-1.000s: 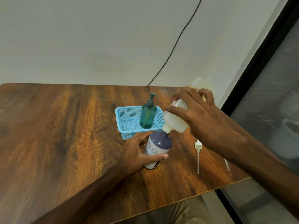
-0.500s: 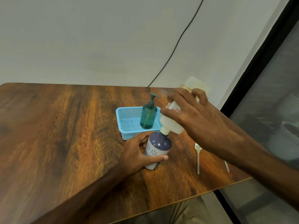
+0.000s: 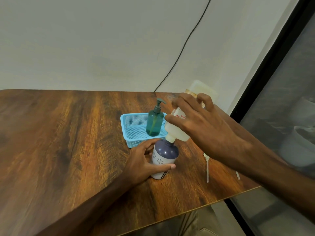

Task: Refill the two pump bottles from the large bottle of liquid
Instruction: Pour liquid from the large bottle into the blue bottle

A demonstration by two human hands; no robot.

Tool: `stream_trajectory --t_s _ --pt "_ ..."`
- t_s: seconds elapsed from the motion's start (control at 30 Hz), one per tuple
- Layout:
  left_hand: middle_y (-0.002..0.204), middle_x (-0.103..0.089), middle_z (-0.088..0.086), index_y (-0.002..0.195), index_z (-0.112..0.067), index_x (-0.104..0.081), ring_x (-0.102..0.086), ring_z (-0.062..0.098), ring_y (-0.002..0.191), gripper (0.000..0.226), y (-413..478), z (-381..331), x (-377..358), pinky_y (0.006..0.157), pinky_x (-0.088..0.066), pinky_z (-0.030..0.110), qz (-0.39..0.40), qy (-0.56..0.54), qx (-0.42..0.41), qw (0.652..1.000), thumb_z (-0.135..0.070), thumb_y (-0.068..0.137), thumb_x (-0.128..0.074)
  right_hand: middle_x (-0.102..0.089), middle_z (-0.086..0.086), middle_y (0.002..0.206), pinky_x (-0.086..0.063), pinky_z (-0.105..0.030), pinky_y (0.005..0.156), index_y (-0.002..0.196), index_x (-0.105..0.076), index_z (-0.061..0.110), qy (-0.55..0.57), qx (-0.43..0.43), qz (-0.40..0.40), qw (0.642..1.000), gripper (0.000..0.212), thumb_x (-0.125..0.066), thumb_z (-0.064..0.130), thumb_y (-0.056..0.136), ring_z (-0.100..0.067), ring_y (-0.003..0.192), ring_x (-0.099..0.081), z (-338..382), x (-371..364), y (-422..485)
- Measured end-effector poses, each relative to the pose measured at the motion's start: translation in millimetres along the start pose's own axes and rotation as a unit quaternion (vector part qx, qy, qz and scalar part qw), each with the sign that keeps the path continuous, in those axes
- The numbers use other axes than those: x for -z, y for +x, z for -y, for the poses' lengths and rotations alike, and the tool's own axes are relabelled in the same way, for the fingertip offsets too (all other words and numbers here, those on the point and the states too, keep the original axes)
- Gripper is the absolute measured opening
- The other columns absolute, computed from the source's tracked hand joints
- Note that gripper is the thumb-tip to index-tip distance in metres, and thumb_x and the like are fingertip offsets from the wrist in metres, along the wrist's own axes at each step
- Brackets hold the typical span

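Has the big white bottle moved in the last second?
Yes. The large bottle has drifted slightly left, toward the blue basket; its edge now meets the teal pump bottle in view.

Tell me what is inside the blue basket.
A teal pump bottle stands upright in the right half of the basket; left of it, only bare mesh floor. The large bottle and right hand cover its near right corner, so that spot is unseen.

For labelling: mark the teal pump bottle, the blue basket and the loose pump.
teal pump bottle (image 3: 154, 124), head view, its body.
blue basket (image 3: 136, 129), head view, mesh floor.
loose pump (image 3: 207, 169), head view, its tube.
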State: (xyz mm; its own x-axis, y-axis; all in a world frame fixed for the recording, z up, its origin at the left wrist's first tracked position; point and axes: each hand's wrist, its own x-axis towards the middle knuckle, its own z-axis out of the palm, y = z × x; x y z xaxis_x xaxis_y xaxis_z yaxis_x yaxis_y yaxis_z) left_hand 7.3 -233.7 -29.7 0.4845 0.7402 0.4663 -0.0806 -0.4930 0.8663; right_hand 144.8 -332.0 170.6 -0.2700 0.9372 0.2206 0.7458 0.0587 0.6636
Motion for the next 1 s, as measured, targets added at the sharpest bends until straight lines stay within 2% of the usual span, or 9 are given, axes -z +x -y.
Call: stream_trajectory --t_s 0.2,0.43,0.73,1.0 --pt "0.128 -0.073 -0.017 0.134 -0.028 -0.065 -0.07 0.009 0.119 0.078 -0.4 1.1 0.5 0.095 -0.058 0.021 0.001 0.002 0.001 1.0 -0.042 0.066 -0.101 -0.046 -0.016 0.146 -0.012 -0.05 0.104 0.131 -0.057 0.024 0.01 -0.005 0.004 1.0 0.064 -0.083 0.016 0.073 -0.037 0.139 -0.038 1.1 0.0 0.6" --pt "0.128 -0.072 -0.019 0.134 -0.031 -0.064 -0.07 0.006 0.119 0.078 -0.7 -0.4 1.2 0.094 -0.057 0.018 0.004 -0.001 0.002 1.0 -0.047 0.066 -0.099 -0.028 -0.015 0.155 -0.002 -0.048 0.105 0.143 -0.039 0.025 -0.004 0.024 0.011 1.0 0.064 -0.071 0.019 0.088 -0.036 0.148 -0.02 1.5 2.5 0.9" --pt "0.129 -0.072 -0.019 0.135 -0.03 -0.064 -0.069 0.007 0.12 0.079 -1.6 1.6 1.9 0.095 -0.057 0.019 0.003 -0.004 0.002 1.0 -0.047 0.066 -0.1 -0.014 -0.015 0.16 0.006 -0.048 0.105 0.147 -0.031 0.022 0.017 0.042 0.021 0.999 0.057 -0.057 0.014 0.097 -0.034 0.151 -0.005 2.6 2.8 3.7" --pt "0.129 -0.072 -0.017 0.135 -0.03 -0.063 -0.07 0.008 0.119 0.082 -0.8 1.9 2.4 0.095 -0.058 0.022 0.002 -0.01 0.002 1.0 -0.052 0.065 -0.099 -0.019 -0.016 0.158 0.003 -0.049 0.104 0.143 -0.036 0.022 -0.015 0.05 0.02 0.998 0.062 -0.067 0.019 0.09 -0.035 0.15 -0.01 5.1 4.8 4.3"
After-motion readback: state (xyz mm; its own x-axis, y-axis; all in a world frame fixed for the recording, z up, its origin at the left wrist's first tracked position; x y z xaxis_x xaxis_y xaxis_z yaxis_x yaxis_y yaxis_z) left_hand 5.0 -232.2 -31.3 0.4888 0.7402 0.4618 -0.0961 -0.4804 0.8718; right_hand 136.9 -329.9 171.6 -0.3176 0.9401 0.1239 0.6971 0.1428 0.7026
